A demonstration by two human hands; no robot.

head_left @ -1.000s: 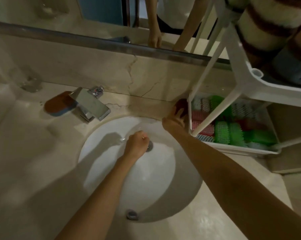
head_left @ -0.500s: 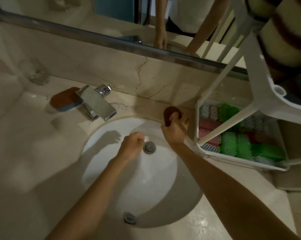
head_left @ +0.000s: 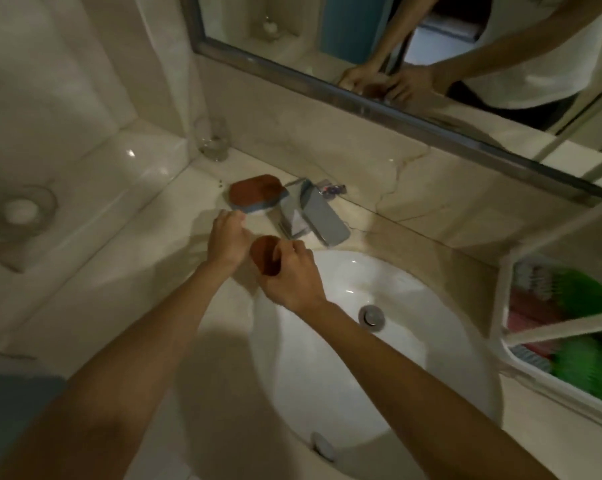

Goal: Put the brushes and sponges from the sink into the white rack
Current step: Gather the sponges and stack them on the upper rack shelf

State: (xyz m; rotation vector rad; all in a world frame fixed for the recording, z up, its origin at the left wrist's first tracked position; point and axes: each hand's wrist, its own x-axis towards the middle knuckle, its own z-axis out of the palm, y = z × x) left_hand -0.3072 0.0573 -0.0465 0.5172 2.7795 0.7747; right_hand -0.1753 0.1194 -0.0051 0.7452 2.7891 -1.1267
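Note:
My right hand (head_left: 289,278) grips a small brown sponge (head_left: 264,258) above the counter, just left of the white sink's (head_left: 431,358) rim. Close beside it, my left hand (head_left: 227,237) reaches toward a larger brown sponge with a blue-and-white base (head_left: 256,190) that lies on the counter left of the faucet; its fingers are curled right at the sponge's near edge, and whether they touch it is unclear. The white rack (head_left: 500,306) stands at the right edge and holds several green, pink and blue brushes. The sink bowl shows only its drain.
A chrome faucet (head_left: 313,213) stands behind the sink. A clear glass (head_left: 213,140) sits in the back corner and a glass soap dish (head_left: 18,209) is on the left ledge. The mirror (head_left: 396,46) above reflects both hands. A blue object (head_left: 12,403) lies at the lower left.
The view has swung left. Both hands moved from over the sink to the counter left of the faucet, the right still carrying the small brown sponge; the left now nears the larger sponge.

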